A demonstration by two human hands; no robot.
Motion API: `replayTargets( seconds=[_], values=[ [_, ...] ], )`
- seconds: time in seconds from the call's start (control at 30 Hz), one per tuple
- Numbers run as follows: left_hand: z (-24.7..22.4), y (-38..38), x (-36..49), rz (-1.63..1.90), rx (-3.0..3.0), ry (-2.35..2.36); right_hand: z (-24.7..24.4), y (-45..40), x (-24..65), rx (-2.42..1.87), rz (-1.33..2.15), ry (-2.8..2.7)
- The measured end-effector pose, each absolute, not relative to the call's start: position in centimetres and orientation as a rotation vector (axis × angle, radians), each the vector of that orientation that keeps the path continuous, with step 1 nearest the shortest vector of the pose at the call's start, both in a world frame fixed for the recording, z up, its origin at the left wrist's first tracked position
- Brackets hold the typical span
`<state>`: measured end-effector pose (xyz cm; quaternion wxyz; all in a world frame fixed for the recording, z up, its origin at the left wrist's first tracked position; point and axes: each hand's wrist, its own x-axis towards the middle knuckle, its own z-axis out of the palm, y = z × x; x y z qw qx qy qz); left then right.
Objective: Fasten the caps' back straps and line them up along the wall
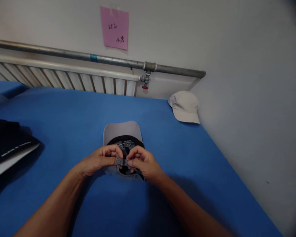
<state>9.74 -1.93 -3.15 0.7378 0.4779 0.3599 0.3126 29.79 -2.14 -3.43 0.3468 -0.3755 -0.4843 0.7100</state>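
A grey baseball cap (122, 130) lies upside down on the blue surface, its brim pointing away from me and its dark inside facing up. Across its back opening runs a grey adjustment strap (122, 161). My left hand (98, 160) pinches the strap's left part between thumb and fingers. On the other side, my right hand (145, 163) is closed on the strap's right part, thumb on top. Between the two hands a short piece of strap shows; the fingertips hide the rest.
A light-coloured cap (185, 104) rests by the wall at the far right corner of the blue surface (64, 108). Black caps or similar dark items (7, 141) lie at the left. Behind stand a radiator (84, 79), a metal pipe (64, 52) and a pink note (114, 28).
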Motion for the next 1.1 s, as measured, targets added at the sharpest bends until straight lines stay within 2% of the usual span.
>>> replayTargets(
  seconds=[0.13, 0.33, 0.43, 0.7, 0.87, 1.1],
  values=[
    [-3.3, -1.9, 9.7, 0.659, 1.056, 0.796, -3.3, -2.3, 29.8, -0.977, 1.708, -1.462],
    [-3.1, -2.1, 10.0, 0.669, 1.024, 0.82, -3.0, -2.8, 29.7, -0.96, 1.33, -1.771],
    [-2.9, -2.2, 10.3, 0.66, 1.037, 0.818, -2.9, -2.7, 29.8, -0.923, 1.273, -1.807],
    [-2.9, -2.1, 10.2, 0.608, 1.116, 0.794, -2.4, -2.4, 30.0, -0.898, 1.713, -1.436],
    [-2.2, -2.2, 9.8, 0.485, 1.22, 0.86, -3.2, -1.9, 30.1, -0.874, 1.762, -1.212],
    [-2.2, -2.3, 9.8, 0.365, 1.361, 0.994, -3.3, -1.9, 30.2, -0.945, 1.772, -1.26]
  ],
)
